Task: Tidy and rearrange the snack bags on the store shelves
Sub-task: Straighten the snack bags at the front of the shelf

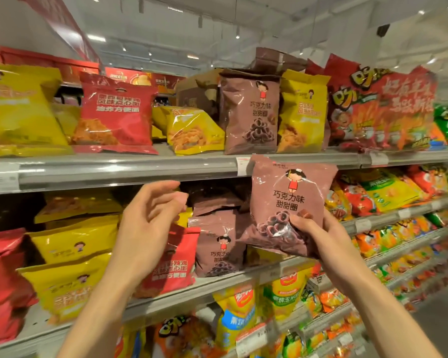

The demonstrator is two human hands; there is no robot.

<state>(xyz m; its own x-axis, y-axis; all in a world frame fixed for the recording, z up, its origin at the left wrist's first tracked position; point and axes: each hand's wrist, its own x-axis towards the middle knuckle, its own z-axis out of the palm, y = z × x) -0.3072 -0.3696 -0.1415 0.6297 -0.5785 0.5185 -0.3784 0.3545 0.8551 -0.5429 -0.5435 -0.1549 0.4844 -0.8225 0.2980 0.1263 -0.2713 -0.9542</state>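
In the head view, the right hand [318, 228] has its grip curled around the lower corner of a brown snack bag [287, 202], held up in front of the upper shelf edge [114, 171], while the left hand [150, 215] hovers with loose fingers, holding nothing, before the middle shelf's bags.

I see grey metal shelving [130, 168] running left to right, price tags [243, 166] clipped on its rails, under a white ceiling [282, 24] with bright spotlights [96, 38].
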